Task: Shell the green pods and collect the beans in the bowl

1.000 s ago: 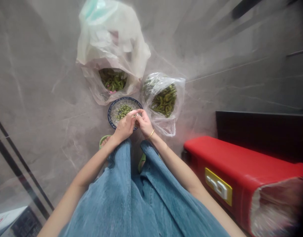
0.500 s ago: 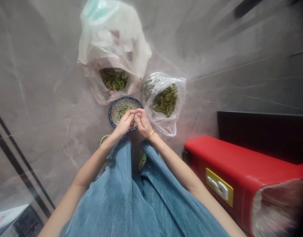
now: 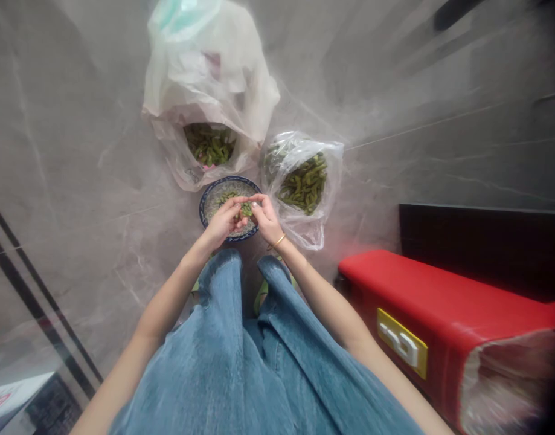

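My left hand (image 3: 223, 222) and my right hand (image 3: 267, 219) meet over a blue-rimmed bowl (image 3: 208, 203) on the floor, both pinching a green bean pod (image 3: 246, 209) between the fingertips. Shelled green beans lie in the bowl. A gold bangle sits on my right wrist. A white plastic bag (image 3: 205, 78) with green pods inside stands behind the bowl. A clear plastic bag (image 3: 304, 181) of green pods lies to the bowl's right.
I sit with blue denim legs (image 3: 241, 362) over a grey marble-look tiled floor (image 3: 78, 181). A red box (image 3: 449, 326) with a yellow label lies at my right, against a dark ledge (image 3: 481, 241). Dark stripes cross the floor at left.
Both hands have shifted slightly up over the bowl, and the fingers have parted a little around the pod. The bags and bowl stay where they were.
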A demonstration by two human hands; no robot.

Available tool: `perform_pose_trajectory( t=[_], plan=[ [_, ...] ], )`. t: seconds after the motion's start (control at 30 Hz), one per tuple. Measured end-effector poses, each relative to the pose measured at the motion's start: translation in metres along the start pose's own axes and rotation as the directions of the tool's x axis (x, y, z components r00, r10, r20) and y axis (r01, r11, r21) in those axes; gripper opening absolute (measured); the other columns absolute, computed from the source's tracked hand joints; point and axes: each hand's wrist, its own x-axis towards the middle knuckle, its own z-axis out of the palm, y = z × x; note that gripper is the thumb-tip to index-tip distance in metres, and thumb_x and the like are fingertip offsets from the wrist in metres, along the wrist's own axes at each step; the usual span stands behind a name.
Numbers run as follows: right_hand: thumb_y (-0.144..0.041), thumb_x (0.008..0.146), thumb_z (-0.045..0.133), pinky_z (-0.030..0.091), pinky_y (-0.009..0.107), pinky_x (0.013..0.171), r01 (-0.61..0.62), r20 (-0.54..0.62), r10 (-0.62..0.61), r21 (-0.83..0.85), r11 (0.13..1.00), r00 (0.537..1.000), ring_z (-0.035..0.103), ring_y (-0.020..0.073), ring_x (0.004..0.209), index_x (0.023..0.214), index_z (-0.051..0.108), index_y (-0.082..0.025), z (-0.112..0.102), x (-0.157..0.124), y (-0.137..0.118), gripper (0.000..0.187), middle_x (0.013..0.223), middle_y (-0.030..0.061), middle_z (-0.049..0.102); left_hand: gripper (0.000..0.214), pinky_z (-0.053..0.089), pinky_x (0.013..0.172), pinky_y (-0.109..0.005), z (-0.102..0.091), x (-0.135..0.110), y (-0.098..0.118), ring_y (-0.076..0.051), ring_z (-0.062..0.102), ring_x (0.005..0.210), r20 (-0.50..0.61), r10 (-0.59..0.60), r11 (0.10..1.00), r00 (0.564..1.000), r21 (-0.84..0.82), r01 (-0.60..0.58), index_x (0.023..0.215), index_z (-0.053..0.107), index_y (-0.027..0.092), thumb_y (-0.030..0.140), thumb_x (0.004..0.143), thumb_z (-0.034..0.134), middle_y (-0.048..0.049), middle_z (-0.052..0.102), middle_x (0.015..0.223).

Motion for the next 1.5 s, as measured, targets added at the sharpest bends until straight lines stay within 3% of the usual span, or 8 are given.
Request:
perform_pose_trajectory(
  t=[0.13, 0.27, 0.53, 0.77, 0.97, 1.23, 1.33, 1.5],
  plan=[
    [-0.051, 0.080, 0.060, 0.029, 0.023, 0.048, 0.067, -0.046, -0.067, -0.001, 0.998, 0.997, 0.031, 0.0083, 0.046, 0.095, 0.041, -0.024, 0.001, 0.000, -0.005, 0.036, 0.054, -0.0103, 0.030, 0.033, 0.044, 0.060, -0.024, -0.005, -0.001, -0.002, -0.014, 0.059, 0.066, -0.021, 0.232, 0.908, 0.972, 0.363, -0.209, 0.116, 0.049, 0.017, 0.038, 0.089, 0.050, -0.0007, 0.060, 0.073],
    [-0.053, 0.077, 0.062, 0.031, 0.024, 0.050, 0.014, -0.004, -0.014, 0.022, 1.000, 1.000, 0.038, 0.0095, 0.048, 0.097, 0.039, -0.025, 0.004, -0.002, -0.010, 0.041, 0.053, -0.0105, 0.034, 0.035, 0.047, 0.073, -0.027, -0.003, -0.005, -0.001, -0.015, 0.062, 0.075, 0.153, 0.391, 0.694, 0.908, 0.599, -0.400, 0.124, 0.045, 0.019, 0.033, 0.092, 0.048, -0.0008, 0.062, 0.078],
    [-0.052, 0.077, 0.064, 0.038, 0.025, 0.060, 0.178, -0.027, -0.179, -0.012, 0.984, 0.984, 0.046, 0.0107, 0.057, 0.107, 0.037, -0.024, 0.014, -0.016, -0.002, 0.048, 0.060, -0.0090, 0.043, 0.030, 0.041, 0.057, -0.023, 0.002, -0.007, -0.014, -0.011, 0.050, 0.057, -0.039, 0.462, 0.713, 0.886, 0.611, -0.345, 0.122, 0.042, 0.019, 0.022, 0.092, 0.041, 0.0039, 0.048, 0.064],
    [-0.058, 0.074, 0.063, 0.027, 0.022, 0.048, 0.050, -0.107, -0.039, 0.097, 0.994, 0.993, 0.033, 0.0077, 0.046, 0.097, 0.036, -0.024, 0.027, -0.020, 0.000, 0.049, 0.051, -0.0123, 0.036, 0.028, 0.042, 0.093, -0.038, 0.003, -0.020, -0.016, -0.019, 0.057, 0.098, 0.142, 0.706, 0.270, 0.694, 0.852, -0.449, 0.117, 0.045, 0.017, 0.032, 0.096, 0.036, -0.0104, 0.061, 0.104],
    [-0.053, 0.080, 0.060, 0.030, 0.023, 0.050, 0.112, -0.059, -0.107, 0.105, 0.988, 0.993, 0.036, 0.0089, 0.049, 0.101, 0.033, -0.027, 0.028, -0.023, -0.004, 0.044, 0.058, -0.0101, 0.036, 0.032, 0.044, 0.064, -0.025, 0.012, -0.020, -0.017, -0.010, 0.050, 0.062, -0.018, 0.615, 0.622, 0.788, 0.626, -0.470, 0.120, 0.039, 0.022, 0.044, 0.097, 0.037, 0.0020, 0.048, 0.073],
    [-0.044, 0.080, 0.065, 0.039, 0.025, 0.061, 0.187, 0.082, -0.180, -0.090, 0.978, 0.980, 0.041, 0.0106, 0.061, 0.100, 0.037, -0.025, 0.020, -0.029, -0.006, 0.039, 0.070, -0.0058, 0.037, 0.032, 0.034, 0.050, -0.019, 0.003, -0.013, -0.017, -0.007, 0.039, 0.051, -0.118, 0.351, 0.906, 0.929, 0.292, -0.306, 0.112, 0.042, 0.023, 0.045, 0.090, 0.051, 0.0067, 0.038, 0.064],
    [-0.045, 0.079, 0.066, 0.038, 0.024, 0.058, 0.192, 0.076, -0.187, -0.062, 0.980, 0.979, 0.040, 0.0098, 0.060, 0.099, 0.038, -0.025, 0.023, -0.027, -0.003, 0.040, 0.071, -0.0055, 0.038, 0.029, 0.035, 0.051, -0.020, 0.005, -0.015, -0.017, -0.007, 0.042, 0.053, -0.199, 0.387, 0.888, 0.900, 0.341, -0.307, 0.107, 0.043, 0.023, 0.044, 0.090, 0.052, 0.0050, 0.043, 0.069],
    [-0.051, 0.075, 0.068, 0.040, 0.022, 0.052, 0.018, 0.062, -0.034, 0.252, 0.968, 0.997, 0.042, 0.0080, 0.054, 0.095, 0.039, -0.025, 0.024, -0.018, -0.004, 0.044, 0.066, -0.0076, 0.042, 0.032, 0.040, 0.051, -0.022, 0.010, -0.014, -0.016, -0.007, 0.046, 0.049, -0.193, 0.498, 0.840, 0.846, 0.352, -0.414, 0.112, 0.039, 0.024, 0.050, 0.094, 0.043, 0.0052, 0.046, 0.069]
  ],
)
